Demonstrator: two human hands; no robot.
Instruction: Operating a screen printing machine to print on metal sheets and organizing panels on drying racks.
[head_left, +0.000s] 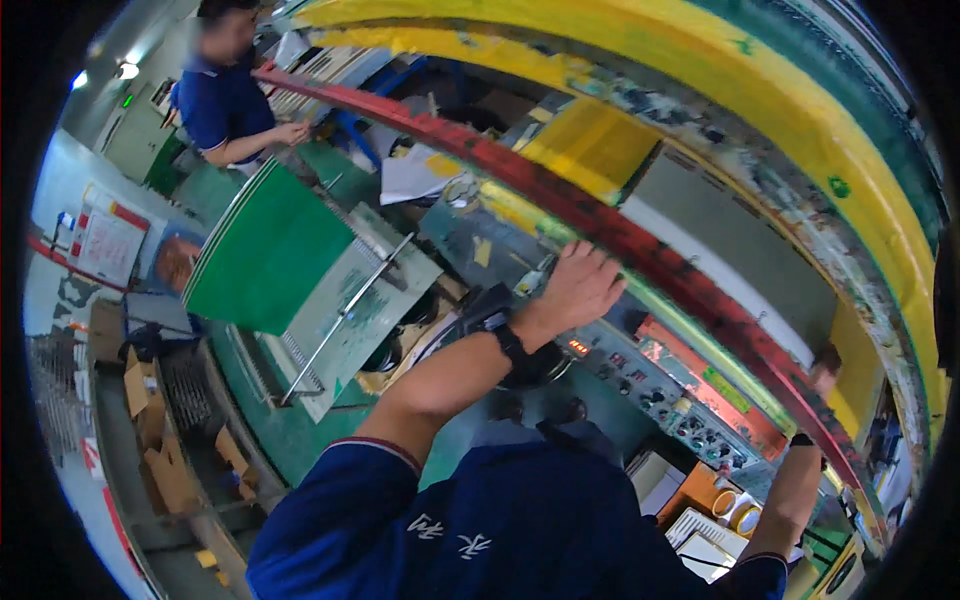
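My left hand [575, 290], a dark watch on its wrist, lies with fingers stretched out on the machine's front edge, just below a long red bar [600, 215]. It holds nothing that I can see. My right hand [825, 368] reaches past the same bar at the right, beside a yellow surface [852, 360]. The bar hides part of this hand, and its fingers are too unclear to read. Beyond the bar sit a pale grey flat panel [730, 240] and a yellow sheet [590, 145]. Overhead curves a large frame with a yellow border [800, 110].
A control panel [640, 385] with knobs and a lit red display faces me. To the left, green boards [270, 250] stand on a metal rack [350, 310]. A co-worker in dark blue [220, 105] stands behind them. Yellow tape rolls [735, 510] lie at lower right.
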